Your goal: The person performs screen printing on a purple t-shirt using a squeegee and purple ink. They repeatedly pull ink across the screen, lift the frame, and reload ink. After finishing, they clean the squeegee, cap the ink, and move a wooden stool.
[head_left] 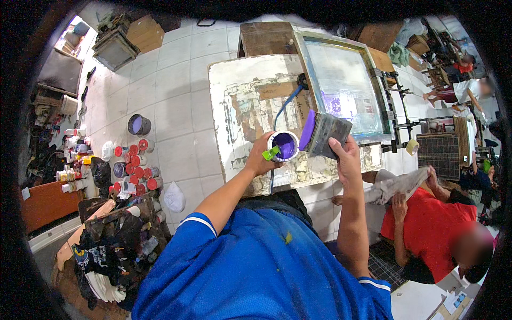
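Note:
My left hand (262, 154) is closed round a white-rimmed cup (288, 149) of purple ink, with a green tool (271, 153) resting in it at the rim. My right hand (344, 154) grips a grey squeegee (327, 133) whose edge is coated in purple (308, 128); it is just right of the cup. Beyond them a framed screen (341, 69) with a purple patch lies over a worn white board (226, 80). A blue strap or cord (288, 101) runs across the board.
Several red-lidded containers (136, 160) and a dark bucket (138, 124) stand on the tiled floor (181, 96) at left, above piled cloths (112, 256). A co-worker in red (416, 229) holds grey cloth at right, near grid racks (437, 160). More people are farther back.

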The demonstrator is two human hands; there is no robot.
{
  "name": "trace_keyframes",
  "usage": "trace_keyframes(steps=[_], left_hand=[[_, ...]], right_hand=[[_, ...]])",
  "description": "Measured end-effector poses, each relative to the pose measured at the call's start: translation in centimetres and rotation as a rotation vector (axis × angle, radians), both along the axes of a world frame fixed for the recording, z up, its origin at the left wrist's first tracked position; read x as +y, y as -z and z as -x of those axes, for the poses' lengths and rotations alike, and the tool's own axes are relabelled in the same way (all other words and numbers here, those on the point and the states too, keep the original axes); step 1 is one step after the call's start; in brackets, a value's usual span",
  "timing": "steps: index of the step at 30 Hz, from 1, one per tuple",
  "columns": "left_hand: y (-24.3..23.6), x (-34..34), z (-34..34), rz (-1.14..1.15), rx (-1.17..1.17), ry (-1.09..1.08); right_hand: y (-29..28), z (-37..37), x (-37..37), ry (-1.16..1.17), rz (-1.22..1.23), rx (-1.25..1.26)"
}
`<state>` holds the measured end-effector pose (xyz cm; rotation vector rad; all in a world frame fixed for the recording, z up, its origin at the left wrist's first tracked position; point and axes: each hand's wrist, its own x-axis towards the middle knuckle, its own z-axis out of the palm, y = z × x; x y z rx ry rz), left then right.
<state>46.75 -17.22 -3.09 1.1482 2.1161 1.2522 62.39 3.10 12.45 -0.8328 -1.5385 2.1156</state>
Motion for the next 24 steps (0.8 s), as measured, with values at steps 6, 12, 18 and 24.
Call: trace_keyframes(steps=[6, 12, 18, 24], left_hand=[[0.2, 0.6, -1.6, -0.138, -0.030, 0.002], [1.1, 3.3, -3.7, -0.217, 0.081, -0.036], [1.9, 4.7, -4.5, -0.204, 0.086, -0.019], [2.5, 4.8, -6.0, -0.149, -0.003, -0.086]], right_hand=[[-0.1, -1.3, -1.9, 0.068, -0.205, 0.018], [0.9, -2.7, -1.5, 0.088, -0.268, -0.003], [2.6, -3.8, 0.2, 0.000, -0.479, -0.033], [3.7, -4.4, 1.5, -0.057, -0.373, 0.027]])
